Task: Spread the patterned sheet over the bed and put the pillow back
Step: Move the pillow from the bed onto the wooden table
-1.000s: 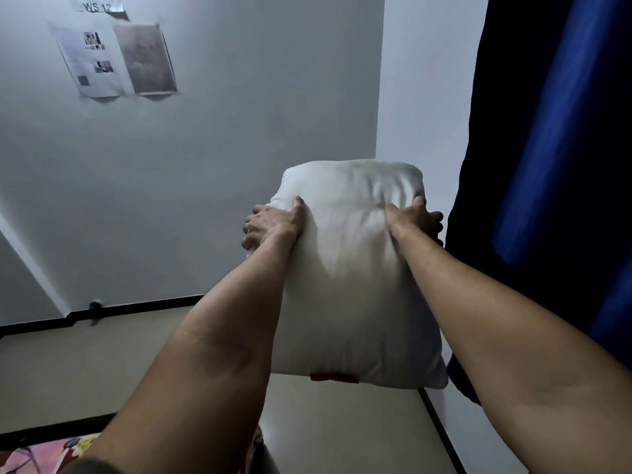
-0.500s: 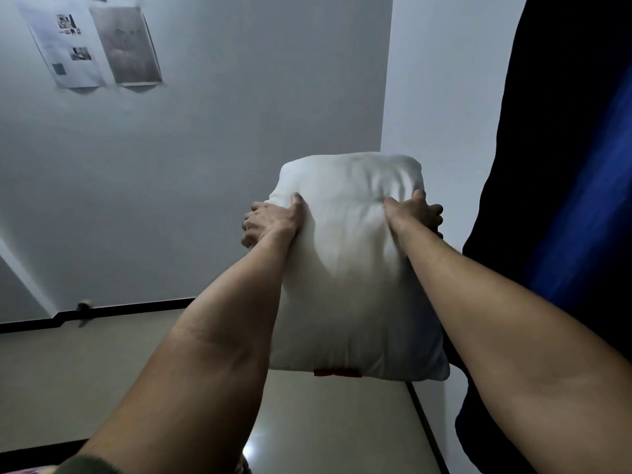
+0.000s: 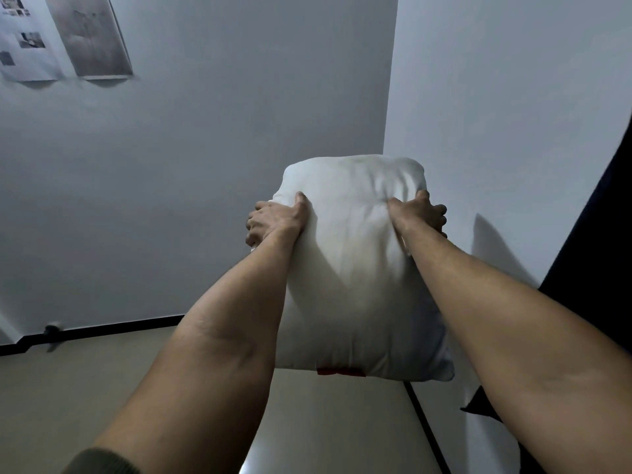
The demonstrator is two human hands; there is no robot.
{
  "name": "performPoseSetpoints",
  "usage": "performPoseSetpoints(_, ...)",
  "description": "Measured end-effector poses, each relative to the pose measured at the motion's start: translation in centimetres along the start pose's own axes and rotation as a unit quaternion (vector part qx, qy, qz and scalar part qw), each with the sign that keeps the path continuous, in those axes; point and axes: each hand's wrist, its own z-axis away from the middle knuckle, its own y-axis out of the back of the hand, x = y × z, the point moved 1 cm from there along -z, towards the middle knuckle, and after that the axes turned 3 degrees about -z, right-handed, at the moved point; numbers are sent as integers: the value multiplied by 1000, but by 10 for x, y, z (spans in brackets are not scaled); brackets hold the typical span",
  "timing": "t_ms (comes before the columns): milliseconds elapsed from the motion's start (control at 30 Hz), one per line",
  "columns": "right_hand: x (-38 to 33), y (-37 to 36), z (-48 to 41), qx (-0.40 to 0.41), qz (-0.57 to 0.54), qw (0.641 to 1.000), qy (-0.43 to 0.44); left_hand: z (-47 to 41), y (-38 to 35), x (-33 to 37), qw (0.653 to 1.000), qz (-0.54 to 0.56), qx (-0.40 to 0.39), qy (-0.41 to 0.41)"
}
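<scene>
A plump white pillow (image 3: 355, 268) with a small red tag on its lower edge hangs in the air in front of me, near the room's corner. My left hand (image 3: 275, 218) grips its upper left side, thumb pressed into the front. On the upper right side my right hand (image 3: 419, 212) holds it the same way. Both arms are stretched out. The patterned sheet and the bed are out of view.
Two pale walls meet in a corner behind the pillow. Papers (image 3: 61, 35) are stuck on the left wall. A beige floor (image 3: 68, 398) with a black skirting line lies below. A dark blue curtain (image 3: 595, 261) hangs at the right edge.
The view has swung to the right and a bit up: the papers and the curtain slid outward, the sheet's corner dropped out of view. Both hands keep the same hold on the pillow.
</scene>
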Motion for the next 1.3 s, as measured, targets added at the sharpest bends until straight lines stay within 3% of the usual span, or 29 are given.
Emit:
performPoseSetpoints(567, -37, -76, -109, 19, 16, 1000, -19, -116, -65, 58, 999, -5, -30, -27)
performPoseSetpoints(1300, -27, -172, -313, -18, 65, 998, 7, -225, -225, 121, 998, 24, -59, 11)
